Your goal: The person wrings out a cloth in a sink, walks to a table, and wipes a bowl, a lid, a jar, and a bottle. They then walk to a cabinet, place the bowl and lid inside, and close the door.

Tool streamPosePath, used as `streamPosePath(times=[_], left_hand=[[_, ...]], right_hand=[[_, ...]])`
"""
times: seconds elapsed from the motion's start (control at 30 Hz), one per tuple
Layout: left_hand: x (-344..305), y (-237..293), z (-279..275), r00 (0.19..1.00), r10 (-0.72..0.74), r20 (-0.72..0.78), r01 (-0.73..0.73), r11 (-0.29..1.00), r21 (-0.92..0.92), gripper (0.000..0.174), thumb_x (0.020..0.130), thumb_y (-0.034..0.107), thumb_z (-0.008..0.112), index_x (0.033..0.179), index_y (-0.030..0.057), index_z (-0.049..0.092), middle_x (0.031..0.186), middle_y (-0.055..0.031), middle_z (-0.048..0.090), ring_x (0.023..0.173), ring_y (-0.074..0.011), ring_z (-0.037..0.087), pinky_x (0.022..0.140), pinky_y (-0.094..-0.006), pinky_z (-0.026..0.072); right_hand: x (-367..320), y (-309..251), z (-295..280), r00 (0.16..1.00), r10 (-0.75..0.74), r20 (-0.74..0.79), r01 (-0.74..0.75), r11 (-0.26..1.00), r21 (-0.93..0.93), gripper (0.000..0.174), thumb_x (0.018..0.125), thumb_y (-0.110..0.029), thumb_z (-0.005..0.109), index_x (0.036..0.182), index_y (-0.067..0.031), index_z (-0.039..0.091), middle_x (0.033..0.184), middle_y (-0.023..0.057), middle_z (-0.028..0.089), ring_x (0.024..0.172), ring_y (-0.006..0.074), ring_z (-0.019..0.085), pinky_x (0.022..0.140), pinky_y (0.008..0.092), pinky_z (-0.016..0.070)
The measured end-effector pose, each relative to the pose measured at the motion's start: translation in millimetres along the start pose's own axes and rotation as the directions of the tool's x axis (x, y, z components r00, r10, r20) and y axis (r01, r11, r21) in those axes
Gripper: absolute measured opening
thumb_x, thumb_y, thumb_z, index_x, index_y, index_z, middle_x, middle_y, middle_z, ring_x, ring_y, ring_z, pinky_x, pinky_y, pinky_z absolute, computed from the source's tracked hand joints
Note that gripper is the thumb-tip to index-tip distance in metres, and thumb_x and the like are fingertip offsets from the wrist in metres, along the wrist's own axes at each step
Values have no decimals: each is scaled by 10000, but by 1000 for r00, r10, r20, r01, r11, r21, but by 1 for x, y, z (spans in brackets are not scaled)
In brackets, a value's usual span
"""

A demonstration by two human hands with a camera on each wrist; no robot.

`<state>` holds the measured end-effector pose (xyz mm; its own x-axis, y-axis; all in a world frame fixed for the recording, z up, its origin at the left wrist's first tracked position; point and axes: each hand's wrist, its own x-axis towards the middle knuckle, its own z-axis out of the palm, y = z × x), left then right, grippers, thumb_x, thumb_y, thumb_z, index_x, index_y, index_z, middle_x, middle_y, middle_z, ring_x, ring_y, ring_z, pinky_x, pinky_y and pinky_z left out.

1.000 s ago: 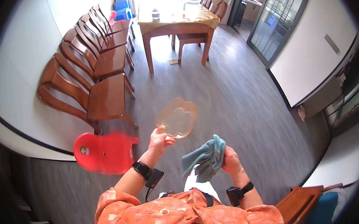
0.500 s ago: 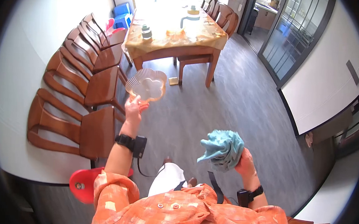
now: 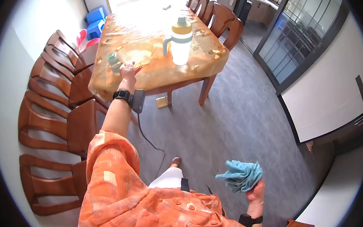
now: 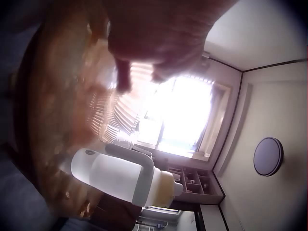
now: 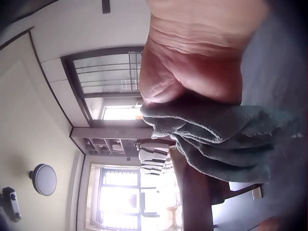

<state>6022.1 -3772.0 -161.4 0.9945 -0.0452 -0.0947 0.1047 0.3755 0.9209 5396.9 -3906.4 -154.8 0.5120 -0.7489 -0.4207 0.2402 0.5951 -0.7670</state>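
The left hand (image 3: 128, 73) pinches the rim of the clear bowl (image 3: 136, 52) at the table (image 3: 209, 59), between jar (image 3: 114, 62) and jug (image 3: 181, 47); the jug's small dark mark (image 4: 90, 152) is unreadable. The right hand's (image 3: 256, 192) fingers grip a bunched cloth (image 3: 240, 176) above the floor (image 3: 205, 131).

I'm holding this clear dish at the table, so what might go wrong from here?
The left hand grips the dish only by its near edge, so it might tip or slip; the right hand is busy with the cloth.
The small jar is right beside the left hand and could get knocked.
The pitcher stands close on the other side and might get bumped.
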Motion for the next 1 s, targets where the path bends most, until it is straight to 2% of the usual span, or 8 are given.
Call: streamPosePath(times=[0.23,0.3,0.4,0.5,0.7,0.87,0.93,1.0], left_hand=[[83,-51,59,994,-109,-11,109,994,-16,150,863,47,510,1000,-10,525,1051,-119,540,923,-225,568,624,-372,590],[92,-64,65,997,-74,-10,73,995,-72,206,864,120,546,1018,-13,519,958,-131,572,799,-225,613,561,-344,579],[88,-60,71,994,-104,-20,103,906,411,397,815,310,626,1015,-6,493,817,-140,608,442,-212,590,359,-303,491],[73,-37,72,992,-124,-14,101,730,675,497,811,359,618,1111,-6,465,829,-164,611,458,-210,602,355,-285,468],[85,-57,59,995,-49,-86,99,578,810,675,788,373,627,1295,31,341,883,-173,620,445,-198,594,369,-299,467],[94,-74,52,996,13,-83,59,590,805,640,781,366,633,1273,49,374,848,-148,623,427,-186,576,373,-288,455],[77,-72,55,994,-35,-101,92,754,650,554,812,299,614,1260,65,386,704,-89,582,380,-141,503,335,-260,394],[58,-83,42,997,-78,30,61,925,374,465,846,204,579,1244,57,389,585,-21,478,367,-94,410,314,-233,319]], right_hand=[[36,0,33,993,13,-116,-9,999,37,351,903,-235,423,1114,27,523,1119,101,559,1036,224,530,913,359,416],[43,-1,39,994,3,-109,-1,1000,18,372,908,-270,420,1128,14,520,1140,91,555,1054,226,523,934,359,400],[48,1,40,994,6,-108,-4,1000,19,394,911,-305,418,1135,2,520,1151,81,554,1067,230,518,953,361,386],[52,-1,53,991,23,-131,-17,999,49,371,905,-278,437,1118,12,525,1122,85,564,1037,223,531,929,358,405],[56,-2,64,990,20,-143,-18,1000,19,351,899,-252,454,1116,15,526,1119,79,562,1023,209,534,910,353,417],[50,1,53,985,40,-167,-29,997,65,376,894,-263,447,1139,16,509,1157,94,538,1054,211,519,930,356,404],[48,1,47,984,36,-174,-25,998,65,386,894,-261,445,1153,19,498,1163,97,536,1063,212,516,935,358,402],[45,8,41,978,10,-208,9,996,90,396,893,-259,442,1167,23,488,1168,99,533,1072,213,512,939,360,399]])
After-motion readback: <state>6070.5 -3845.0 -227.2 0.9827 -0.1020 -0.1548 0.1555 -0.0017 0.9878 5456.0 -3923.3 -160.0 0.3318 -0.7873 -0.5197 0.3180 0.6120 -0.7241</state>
